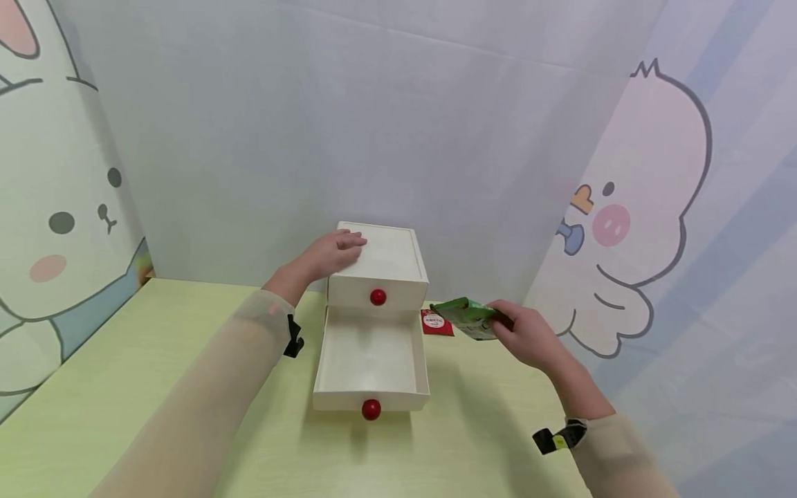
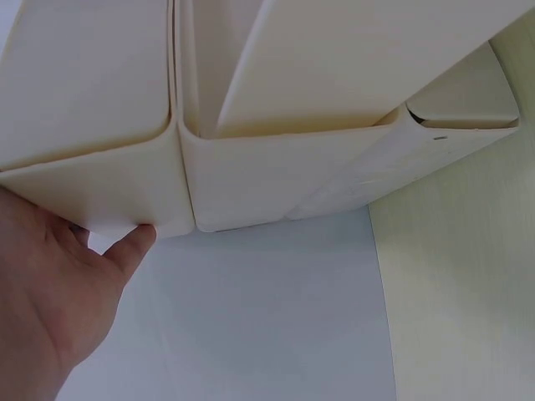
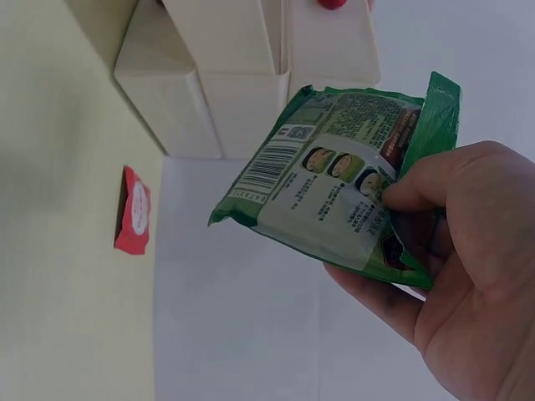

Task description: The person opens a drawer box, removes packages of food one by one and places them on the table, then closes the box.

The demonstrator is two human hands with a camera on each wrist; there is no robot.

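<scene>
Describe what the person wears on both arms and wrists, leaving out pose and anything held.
Both arms wear sheer, pale beige sleeves down to the wrists. The left hand and right hand are bare, without rings. A black strap circles the left wrist; the black right-wrist strap has a small yellow mark.

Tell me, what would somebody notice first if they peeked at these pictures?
Probably the small cream-white wooden drawer box in the middle of the pale green table, with round red knobs and its bottom drawer pulled wide open. The left hand rests flat on the box's top. Right of it, the right hand pinches a shiny green snack packet in the air, and a small red packet lies on the table beside the box.
</scene>
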